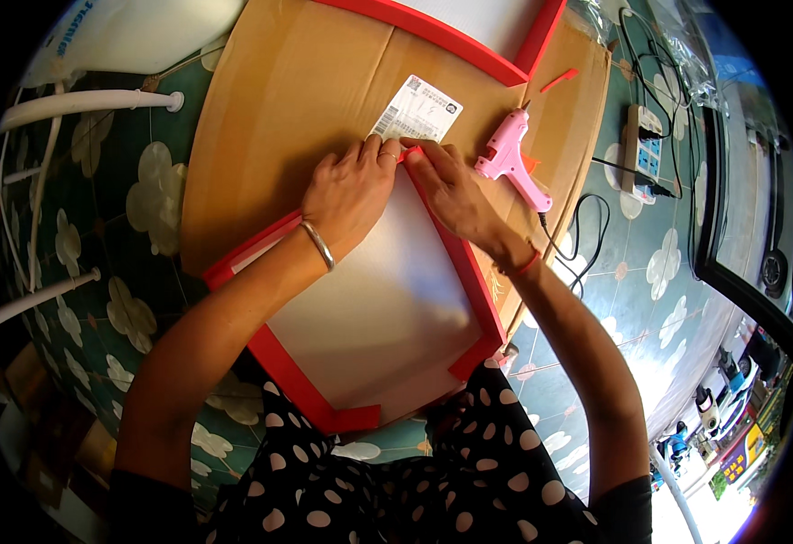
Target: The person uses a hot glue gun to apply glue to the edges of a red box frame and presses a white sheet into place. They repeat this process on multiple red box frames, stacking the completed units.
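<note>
A shallow white tray-like panel with red raised edging rests on a large cardboard box, its near end over my lap. Both hands meet at its far corner. My left hand has its fingers bent over the red edge there, gripping it. Opposite it, my right hand pinches the same corner, thumb on the inner side and fingers outside. The fingertips partly cover the joint. At the near end, short red flaps fold inward at both sides. A pink hot glue gun lies just right of my right hand.
Beyond my hands a paper label is stuck on the cardboard. Another red-edged white panel lies at the far end, near a small red strip. On the tiled floor at right sits a power strip with black cables.
</note>
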### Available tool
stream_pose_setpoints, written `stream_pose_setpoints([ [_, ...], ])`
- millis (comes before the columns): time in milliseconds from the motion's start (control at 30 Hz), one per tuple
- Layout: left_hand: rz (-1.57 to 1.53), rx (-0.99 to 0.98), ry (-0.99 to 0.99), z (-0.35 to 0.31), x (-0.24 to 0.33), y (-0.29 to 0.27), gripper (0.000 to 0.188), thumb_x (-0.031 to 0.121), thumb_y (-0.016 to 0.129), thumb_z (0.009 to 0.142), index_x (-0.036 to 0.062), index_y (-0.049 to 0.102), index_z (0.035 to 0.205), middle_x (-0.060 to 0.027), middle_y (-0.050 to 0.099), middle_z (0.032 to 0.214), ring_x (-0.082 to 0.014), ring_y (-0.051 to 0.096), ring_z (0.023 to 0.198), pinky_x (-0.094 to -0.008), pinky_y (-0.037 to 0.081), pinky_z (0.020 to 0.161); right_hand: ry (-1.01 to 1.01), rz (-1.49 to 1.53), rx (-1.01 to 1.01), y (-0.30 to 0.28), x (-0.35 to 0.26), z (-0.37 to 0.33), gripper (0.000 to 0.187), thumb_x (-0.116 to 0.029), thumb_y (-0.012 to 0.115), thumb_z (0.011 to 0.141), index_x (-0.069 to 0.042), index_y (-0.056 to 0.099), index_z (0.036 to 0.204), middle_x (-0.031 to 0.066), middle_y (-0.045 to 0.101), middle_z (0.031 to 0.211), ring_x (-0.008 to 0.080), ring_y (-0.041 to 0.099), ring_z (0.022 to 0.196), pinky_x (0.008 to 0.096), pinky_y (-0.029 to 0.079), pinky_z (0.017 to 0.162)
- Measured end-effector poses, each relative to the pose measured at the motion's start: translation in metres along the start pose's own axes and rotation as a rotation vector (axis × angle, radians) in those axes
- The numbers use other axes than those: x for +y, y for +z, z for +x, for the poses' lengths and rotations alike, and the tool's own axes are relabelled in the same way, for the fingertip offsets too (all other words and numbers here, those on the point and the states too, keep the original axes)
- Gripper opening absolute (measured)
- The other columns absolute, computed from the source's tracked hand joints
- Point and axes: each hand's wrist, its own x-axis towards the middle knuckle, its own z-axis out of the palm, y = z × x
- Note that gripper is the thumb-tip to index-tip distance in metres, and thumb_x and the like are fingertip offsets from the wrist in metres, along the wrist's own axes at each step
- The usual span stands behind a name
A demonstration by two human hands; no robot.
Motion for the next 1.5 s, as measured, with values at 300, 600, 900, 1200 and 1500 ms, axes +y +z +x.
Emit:
stream_pose_setpoints([
  [300,-0.055,-0.071,-0.09,0.0,0.004,-0.001,0.019,0.003,0.056,0.079,0.005,0.051,0.097,-0.0083,0.059,0.094,-0.0233,0.062,0.089,-0.0357,0.052,0.074,0.568,0.03,-0.482,-0.033,-0.03,0.039,0.042,-0.04,0.052,0.091,-0.016,0.054,0.125,0.0037,0.059,0.096,0.0144,0.053,0.08,0.0421,0.049,0.082],
  [600,-0.128,-0.032,-0.035,-0.003,0.002,0.002,0.025,0.001,0.06,0.076,0.0028,0.052,0.099,-0.0119,0.061,0.087,-0.0268,0.063,0.081,-0.0378,0.053,0.067,0.471,0.021,-0.451,-0.032,-0.019,0.035,0.038,-0.036,0.056,0.088,-0.012,0.057,0.117,0.0052,0.062,0.11,0.0185,0.054,0.1,0.0355,0.044,0.089],
  [900,-0.301,-0.106,0.038,0.015,0.007,-0.029,0.021,0.001,0.058,0.076,0.0001,0.049,0.095,-0.017,0.065,0.075,-0.0325,0.067,0.069,-0.043,0.053,0.057,0.389,0.498,-0.334,-0.048,-0.027,0.005,0.025,-0.026,0.063,0.087,-0.006,0.057,0.101,0.0058,0.062,0.107,0.0142,0.054,0.104,0.0286,0.039,0.092],
  [1200,-0.826,-0.722,-0.145,0.027,-0.05,-0.043,0.063,0.057,0.034,0.096,-0.0041,0.051,0.097,-0.0124,0.055,0.087,-0.0213,0.052,0.081,-0.0361,0.042,0.075,0.466,0.735,-0.017,-0.047,-0.024,-0.006,0.011,-0.017,0.061,0.086,-0.007,0.057,0.087,0.0036,0.061,0.093,0.0132,0.056,0.09,0.0283,0.047,0.082],
  [1500,-0.516,-0.546,-0.087,0.013,-0.04,-0.035,0.063,0.052,0.036,0.097,-0.0041,0.046,0.071,-0.0182,0.037,0.057,-0.0334,0.039,0.055,-0.0432,0.039,0.06,0.325,0.607,0.025,-0.038,-0.018,-0.016,0.011,-0.017,0.056,0.089,-0.007,0.058,0.085,0.0027,0.061,0.094,0.0131,0.054,0.093,0.028,0.045,0.084],
])
